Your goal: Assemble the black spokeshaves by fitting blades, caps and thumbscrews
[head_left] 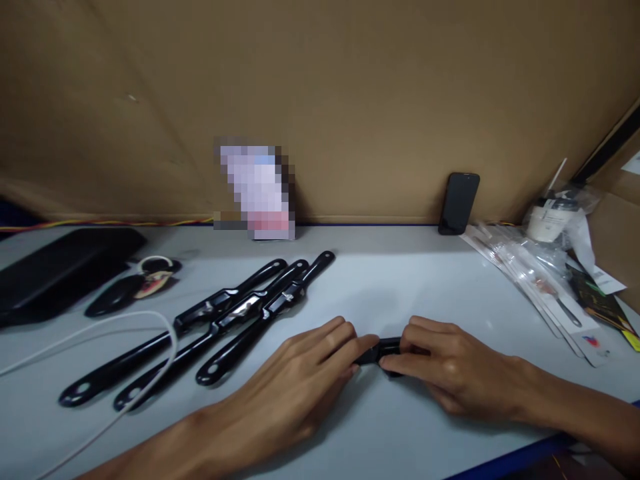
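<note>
Both my hands rest on the white table (390, 280) near its front edge. My left hand (305, 367) and my right hand (445, 367) meet at a small black part (383, 350), each pinching one end of it with the fingers closed. Most of the part is hidden by my fingertips. To the left of my left hand lie three black smartwatches (235, 313) with their straps stretched out flat, side by side and slanted.
A white cable (125, 327) loops across the left. A black case (55, 267) and a key fob with ring (145, 277) lie at far left. A black phone (459, 203) leans on the cardboard wall. Clear plastic packets (540, 280) and a small bottle (547, 217) sit at right.
</note>
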`<state>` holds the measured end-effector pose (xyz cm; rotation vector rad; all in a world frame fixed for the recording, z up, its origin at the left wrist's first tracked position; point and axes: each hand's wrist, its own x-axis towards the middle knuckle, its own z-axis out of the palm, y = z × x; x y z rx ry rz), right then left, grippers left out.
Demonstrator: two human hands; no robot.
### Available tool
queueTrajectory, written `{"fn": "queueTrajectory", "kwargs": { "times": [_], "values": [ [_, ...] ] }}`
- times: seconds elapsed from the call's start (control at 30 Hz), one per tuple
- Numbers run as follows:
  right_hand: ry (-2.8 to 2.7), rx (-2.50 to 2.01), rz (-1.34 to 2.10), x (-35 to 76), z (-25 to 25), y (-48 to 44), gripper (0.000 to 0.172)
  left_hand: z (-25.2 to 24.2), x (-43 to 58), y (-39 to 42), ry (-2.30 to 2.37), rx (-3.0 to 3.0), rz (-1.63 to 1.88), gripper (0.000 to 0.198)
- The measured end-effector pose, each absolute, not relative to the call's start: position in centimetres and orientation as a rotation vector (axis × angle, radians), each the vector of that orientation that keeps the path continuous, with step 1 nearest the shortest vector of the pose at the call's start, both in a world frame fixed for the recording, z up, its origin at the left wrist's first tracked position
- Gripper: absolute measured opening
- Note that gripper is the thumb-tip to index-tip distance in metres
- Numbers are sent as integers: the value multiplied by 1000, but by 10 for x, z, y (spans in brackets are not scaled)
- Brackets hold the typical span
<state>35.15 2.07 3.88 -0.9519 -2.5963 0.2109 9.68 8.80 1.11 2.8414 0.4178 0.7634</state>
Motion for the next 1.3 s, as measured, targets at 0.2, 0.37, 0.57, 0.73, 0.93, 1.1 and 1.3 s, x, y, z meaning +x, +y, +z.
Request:
{"fn": "queueTrajectory", "kwargs": {
  "times": [0.2,0.37,0.57,0.73,0.93,1.1,1.3],
  "values": [
    [-2566,-1003,276,348,36,19,28,11,95,89,415,2817,750,36],
    [-2375,-1196,630,345,45,15,25,12,96,90,404,2798,756,38],
    [-2374,-1222,676,348,50,18,14,13,96,89,404,2799,741,37],
    [-2442,-1273,386,341,33,17,9,13,96,88,401,2793,759,40],
    [-2454,-1302,209,334,20,18,9,13,96,89,409,2815,741,35],
    [-2437,-1259,125,340,28,22,35,11,95,89,426,2837,727,31],
    [-2316,-1041,496,359,45,29,35,10,95,91,425,2807,684,33]
  ]
}}
